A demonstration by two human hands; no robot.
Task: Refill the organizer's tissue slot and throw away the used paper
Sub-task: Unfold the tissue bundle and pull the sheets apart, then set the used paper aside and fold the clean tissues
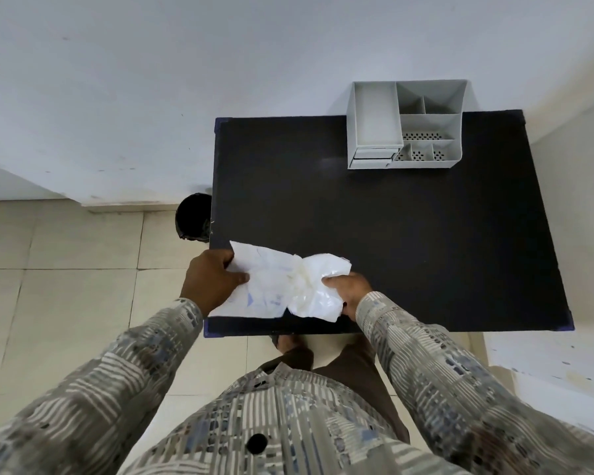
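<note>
Crumpled white paper (271,286) — gripped by both hands, left hand (213,279), right hand (348,289)

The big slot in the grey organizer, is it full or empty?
Empty. The organizer's big slot shows only its bare grey floor, no tissues inside.

Black table (426,252) vs. white wall (151,80), beige tiled floor (66,286).

White crumpled paper (264,286) with faint blue print between the hands, beside a white plastic wrapper (318,293). Black table (408,234) beneath. Pale grey organizer (405,123) far beyond the right hand (perforated dots in its floor). Black bin (192,217) past the left hand. Grey-and-white striped sleeves (426,354), blue flecks.
</note>
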